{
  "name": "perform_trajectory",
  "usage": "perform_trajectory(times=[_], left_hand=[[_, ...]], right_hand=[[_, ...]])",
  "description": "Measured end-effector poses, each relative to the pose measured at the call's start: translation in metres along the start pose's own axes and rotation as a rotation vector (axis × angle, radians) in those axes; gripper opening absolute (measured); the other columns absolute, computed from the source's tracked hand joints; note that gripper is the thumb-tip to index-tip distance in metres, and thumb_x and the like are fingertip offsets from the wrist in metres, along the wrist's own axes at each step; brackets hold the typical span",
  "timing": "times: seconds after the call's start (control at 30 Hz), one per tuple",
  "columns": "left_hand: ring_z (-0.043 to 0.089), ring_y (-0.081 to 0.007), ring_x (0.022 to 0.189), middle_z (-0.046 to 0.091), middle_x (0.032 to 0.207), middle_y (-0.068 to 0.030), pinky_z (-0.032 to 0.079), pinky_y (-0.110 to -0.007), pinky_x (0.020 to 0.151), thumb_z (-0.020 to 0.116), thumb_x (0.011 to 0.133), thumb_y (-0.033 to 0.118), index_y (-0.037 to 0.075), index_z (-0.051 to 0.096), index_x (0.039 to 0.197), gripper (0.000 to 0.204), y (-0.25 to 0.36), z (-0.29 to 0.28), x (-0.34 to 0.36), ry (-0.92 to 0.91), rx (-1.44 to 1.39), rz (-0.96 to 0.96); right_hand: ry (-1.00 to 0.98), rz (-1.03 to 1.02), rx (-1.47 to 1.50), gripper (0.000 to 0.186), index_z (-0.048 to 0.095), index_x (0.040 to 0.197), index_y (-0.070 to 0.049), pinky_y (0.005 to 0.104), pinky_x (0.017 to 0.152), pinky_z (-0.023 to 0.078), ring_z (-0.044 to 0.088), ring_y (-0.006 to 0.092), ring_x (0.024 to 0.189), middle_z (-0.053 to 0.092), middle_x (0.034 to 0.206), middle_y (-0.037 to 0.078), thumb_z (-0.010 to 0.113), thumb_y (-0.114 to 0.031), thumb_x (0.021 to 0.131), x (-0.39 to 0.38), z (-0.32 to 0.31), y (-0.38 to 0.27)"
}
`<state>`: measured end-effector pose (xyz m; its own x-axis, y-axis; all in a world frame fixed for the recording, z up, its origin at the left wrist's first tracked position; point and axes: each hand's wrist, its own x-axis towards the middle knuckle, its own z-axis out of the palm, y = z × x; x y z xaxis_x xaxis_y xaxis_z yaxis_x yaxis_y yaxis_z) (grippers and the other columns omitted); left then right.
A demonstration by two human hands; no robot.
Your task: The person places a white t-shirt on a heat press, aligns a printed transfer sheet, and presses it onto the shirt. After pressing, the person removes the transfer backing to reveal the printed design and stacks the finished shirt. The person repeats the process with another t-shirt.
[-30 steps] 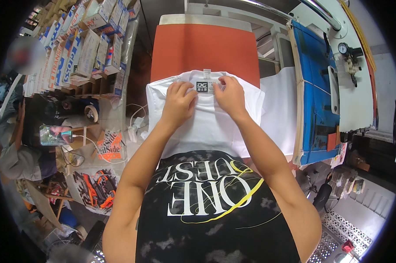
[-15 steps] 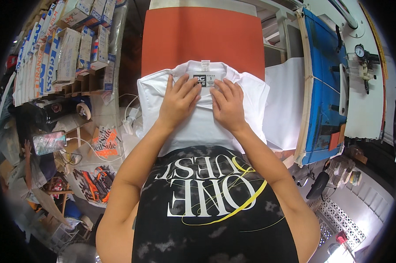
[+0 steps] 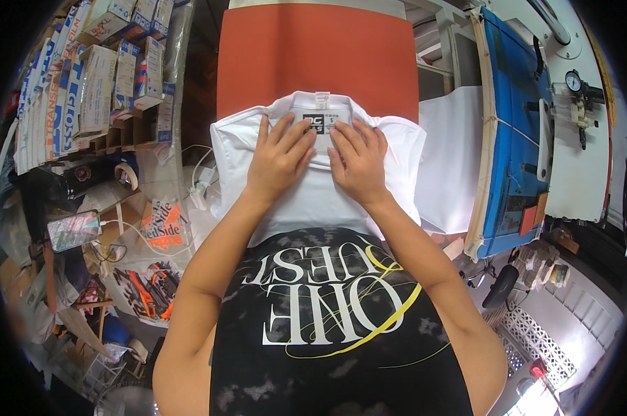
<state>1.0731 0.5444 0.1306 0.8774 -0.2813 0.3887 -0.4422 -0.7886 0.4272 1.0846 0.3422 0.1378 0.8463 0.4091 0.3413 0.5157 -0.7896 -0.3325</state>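
Note:
A white T-shirt (image 3: 313, 201) lies over the near end of an orange-red press pad (image 3: 320, 55), collar and neck label away from me. My left hand (image 3: 279, 158) rests flat on the shirt just left of the label, fingers spread. Beside it, my right hand (image 3: 358, 163) presses flat just right of the label. Neither hand grips the cloth; both palms lie on it. My black printed top fills the lower picture.
A blue and white press machine (image 3: 518, 125) with a round gauge stands to the right, a white cloth (image 3: 448, 166) hanging beside it. Stacked boxes (image 3: 91, 76) on shelves fill the left. Below them sit a phone (image 3: 72, 229), cables and printed bags.
The view has shifted so the shirt and pad sit lower and nearer. My hands slid together from the shirt's collar edges toward the label and now lie flat.

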Motion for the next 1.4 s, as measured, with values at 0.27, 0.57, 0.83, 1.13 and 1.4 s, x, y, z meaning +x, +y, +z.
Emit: perform_trajectory(times=[0.27,0.57,0.83,1.13,1.4], left_hand=[[0.051,-0.031,0.131,0.062,0.134,-0.004,0.03,-0.061,0.115,0.073,0.087,0.02,0.012,0.071,0.119,0.032,-0.001,0.0,-0.002,-0.036,-0.022,-0.025],[0.052,-0.0308,0.131,0.063,0.133,-0.0034,0.03,-0.061,0.115,0.074,0.086,0.02,0.013,0.071,0.118,0.033,-0.001,0.001,0.001,-0.024,-0.017,-0.02],[0.051,-0.0301,0.126,0.064,0.118,-0.0025,0.018,-0.066,0.114,0.068,0.08,0.006,0.012,0.07,0.103,0.023,0.014,-0.004,0.021,-0.012,-0.036,-0.113],[0.06,-0.0271,0.088,0.06,0.092,-0.0118,0.048,-0.033,0.078,0.047,0.065,-0.016,-0.001,0.062,0.088,0.031,-0.039,-0.071,0.004,0.399,-0.26,-0.278],[0.053,-0.016,0.061,0.056,0.063,-0.007,0.04,-0.03,0.057,0.055,0.068,-0.005,0.003,0.058,0.07,0.009,-0.073,-0.082,-0.187,0.528,-0.141,-0.889]], right_hand=[[0.008,0.011,0.002,0.036,0.07,0.119,-0.009,0.0518,0.11,0.03,0.05,0.0281,0.127,0.064,0.131,0.003,0.071,-0.021,0.085,0.001,0.001,0.0],[0.014,0.017,0.015,0.034,0.07,0.117,-0.01,0.0514,0.11,0.028,0.052,0.0267,0.126,0.064,0.13,0.002,0.07,-0.022,0.085,0.002,0.001,0.002],[-0.103,0.076,-0.036,0.027,0.07,0.104,-0.009,0.0515,0.1,0.032,0.052,0.028,0.12,0.063,0.121,0.006,0.071,-0.021,0.08,0.018,-0.01,-0.01],[0.506,0.27,-0.436,0.019,0.07,0.095,-0.008,0.0423,0.09,0.051,0.065,0.0307,0.1,0.069,0.108,0.012,0.078,-0.006,0.077,-0.019,-0.189,0.092],[0.096,1.072,-0.61,0.079,0.07,0.111,0.006,0.0512,0.097,0.046,0.062,0.0463,0.111,0.067,0.117,0.029,0.047,-0.069,0.095,-0.14,-0.357,0.258]])
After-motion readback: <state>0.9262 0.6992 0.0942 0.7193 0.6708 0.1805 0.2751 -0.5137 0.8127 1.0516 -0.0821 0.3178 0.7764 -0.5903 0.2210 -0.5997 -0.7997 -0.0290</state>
